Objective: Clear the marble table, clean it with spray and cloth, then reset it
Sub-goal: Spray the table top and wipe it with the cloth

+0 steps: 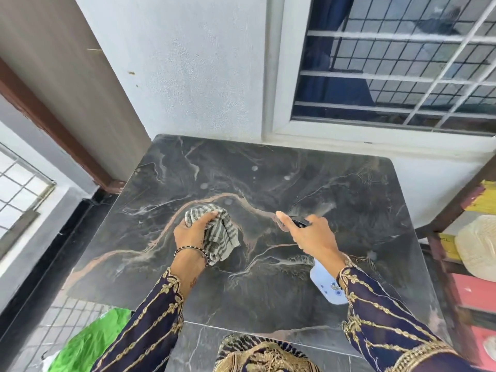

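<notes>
No words, brands or numbers can be read anywhere here. The pale spray bottle (326,287), below the right hand's fingers (281,220), carries only small blue flower marks, no lettering that I can make out.

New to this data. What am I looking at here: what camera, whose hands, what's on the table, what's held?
There is no robot. A person wears one wide-angle camera on the head, looking forward and down, so both arms enter from the bottom of the picture.

The surface is a dark marble table against a white wall, below a barred window. It is cleared; only a few pale spots show near its far side.

The left hand has a closed grip on a bunched striped cloth. The right hand has a closed grip on a spray bottle with a dark nozzle pointing away; a faint mist shows past it.

A green bag lies on the floor at left.
</notes>
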`<state>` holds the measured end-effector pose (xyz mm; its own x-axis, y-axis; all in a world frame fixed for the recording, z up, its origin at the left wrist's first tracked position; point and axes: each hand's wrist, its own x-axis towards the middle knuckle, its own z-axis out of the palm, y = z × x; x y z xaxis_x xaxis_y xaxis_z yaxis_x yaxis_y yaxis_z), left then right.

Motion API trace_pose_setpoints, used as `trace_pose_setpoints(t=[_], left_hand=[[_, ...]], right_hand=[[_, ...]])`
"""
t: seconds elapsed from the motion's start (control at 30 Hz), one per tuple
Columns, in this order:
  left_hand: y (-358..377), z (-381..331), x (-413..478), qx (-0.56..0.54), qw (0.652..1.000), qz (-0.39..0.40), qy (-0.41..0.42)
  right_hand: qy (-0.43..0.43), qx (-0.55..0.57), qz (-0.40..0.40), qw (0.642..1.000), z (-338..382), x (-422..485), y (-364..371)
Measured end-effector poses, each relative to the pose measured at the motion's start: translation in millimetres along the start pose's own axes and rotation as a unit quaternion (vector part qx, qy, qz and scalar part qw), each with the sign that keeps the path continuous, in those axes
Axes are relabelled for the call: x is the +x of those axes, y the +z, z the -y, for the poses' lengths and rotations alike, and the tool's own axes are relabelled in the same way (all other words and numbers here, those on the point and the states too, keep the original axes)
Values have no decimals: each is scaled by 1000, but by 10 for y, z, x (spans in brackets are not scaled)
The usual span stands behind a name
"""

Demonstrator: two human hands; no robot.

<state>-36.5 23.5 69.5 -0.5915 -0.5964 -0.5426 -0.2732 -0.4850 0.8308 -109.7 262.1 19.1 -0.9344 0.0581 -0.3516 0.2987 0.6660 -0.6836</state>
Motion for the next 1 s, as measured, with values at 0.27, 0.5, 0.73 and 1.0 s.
trace_pose_setpoints(t=[0.27,0.5,0.73,1.0], left_hand=[[137,34,43,37,998,47,-3],[566,212,-83,71,991,111,-24],[1385,381,-418,107,975,192,-16],[2712,908,-1034,168,951,259,-9]], right_hand=[[40,143,-15,989,-53,-53,-100],[43,207,-47,976,-306,-137,-515],[62,261,-112,957,-804,-91,-1225],[12,306,-191,932,-1718,262,-2264]])
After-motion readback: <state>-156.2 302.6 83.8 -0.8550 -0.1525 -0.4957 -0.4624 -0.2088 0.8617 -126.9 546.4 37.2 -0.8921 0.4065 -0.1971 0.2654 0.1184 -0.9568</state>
